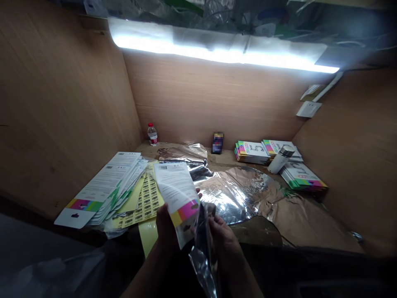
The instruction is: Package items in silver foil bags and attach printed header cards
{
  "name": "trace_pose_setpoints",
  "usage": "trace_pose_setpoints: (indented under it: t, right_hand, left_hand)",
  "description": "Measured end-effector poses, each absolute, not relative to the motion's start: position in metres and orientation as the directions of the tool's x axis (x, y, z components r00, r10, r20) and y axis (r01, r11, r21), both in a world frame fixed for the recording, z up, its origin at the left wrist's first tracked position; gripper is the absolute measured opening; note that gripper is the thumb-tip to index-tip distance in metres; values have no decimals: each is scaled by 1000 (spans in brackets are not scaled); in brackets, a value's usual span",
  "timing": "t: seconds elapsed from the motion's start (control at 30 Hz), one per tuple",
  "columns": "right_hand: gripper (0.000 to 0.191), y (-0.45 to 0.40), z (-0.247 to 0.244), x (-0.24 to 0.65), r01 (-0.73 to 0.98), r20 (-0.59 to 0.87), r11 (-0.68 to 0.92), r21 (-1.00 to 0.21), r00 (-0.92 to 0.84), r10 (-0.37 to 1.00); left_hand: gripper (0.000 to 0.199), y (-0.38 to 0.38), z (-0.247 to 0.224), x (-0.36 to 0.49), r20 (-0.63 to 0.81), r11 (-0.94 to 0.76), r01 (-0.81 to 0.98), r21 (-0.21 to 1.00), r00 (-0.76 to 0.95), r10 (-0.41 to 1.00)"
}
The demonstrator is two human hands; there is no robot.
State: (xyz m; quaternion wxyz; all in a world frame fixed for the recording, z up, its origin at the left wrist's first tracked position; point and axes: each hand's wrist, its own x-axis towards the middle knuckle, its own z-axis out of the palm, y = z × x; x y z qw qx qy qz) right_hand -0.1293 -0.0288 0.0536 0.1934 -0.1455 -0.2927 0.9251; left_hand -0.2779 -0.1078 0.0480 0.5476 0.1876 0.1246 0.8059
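My left hand grips a long white printed card with a pink and yellow band near its lower end. My right hand holds a crinkled silver foil bag up against the card's lower end. Whether the card sits inside the bag is hidden. Left of my hands lies a fanned stack of similar cards, next to a yellow sheet of small printed labels. A heap of silver foil bags spreads out to the right.
Wood-panelled walls surround the bench. Along the back stand a water bottle, a small dark box, stacks of colourful booklets and a white flask lying tilted. A bright light strip runs overhead.
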Motion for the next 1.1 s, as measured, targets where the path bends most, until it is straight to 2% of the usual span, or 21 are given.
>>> trace_pose_setpoints:
  t: [0.13,0.37,0.5,0.57,0.63,0.7,0.73,0.8,0.87,0.97,1.0,1.03,1.1]
  right_hand:
    - [35,-19,44,-122,-103,-185,-652,-751,-916,357]
    - [59,-3,32,-130,-130,-214,-539,-832,-821,529]
    - [65,-3,31,-133,-63,-222,-462,-884,-814,536]
    - [65,-3,32,-137,-85,-199,-421,-903,-786,585]
    - [61,-1,38,-142,-87,-139,-289,-953,-722,677]
    - [53,1,49,-148,5,-21,-23,-1000,-630,776]
    - [47,1,56,-149,81,61,135,-987,-592,804]
    - [31,1,74,-145,218,238,423,-880,-568,787]
    - [18,-1,92,-134,245,356,628,-738,-650,671]
    - [65,-5,109,-113,67,362,813,-579,-872,330]
    - [71,-5,110,-109,4,351,842,-539,-908,229]
    - [68,-4,110,-107,-32,352,865,-501,-920,170]
    - [53,1,104,-111,-28,396,905,-425,-905,158]
  left_hand:
    - [88,-107,42,-284,234,-410,-851,328,-347,908]
    - [89,-102,43,-269,270,-385,-848,364,-299,915]
    - [84,-97,46,-265,309,-464,-837,289,-377,873]
    - [82,-94,46,-261,317,-458,-846,272,-371,873]
    - [82,-90,45,-257,290,-418,-869,265,-342,894]
    - [82,-85,43,-254,237,-390,-888,244,-336,912]
    - [82,-82,42,-253,207,-386,-894,227,-343,916]
    - [84,-76,41,-254,134,-366,-910,195,-345,929]
    - [84,-72,42,-259,50,-350,-921,171,-346,937]
    - [81,-69,47,-265,-54,-365,-919,149,-376,925]
    - [81,-68,49,-265,-72,-370,-918,142,-383,921]
    - [83,-66,51,-264,-79,-368,-920,133,-380,922]
    - [85,-62,53,-258,-60,-354,-928,118,-362,930]
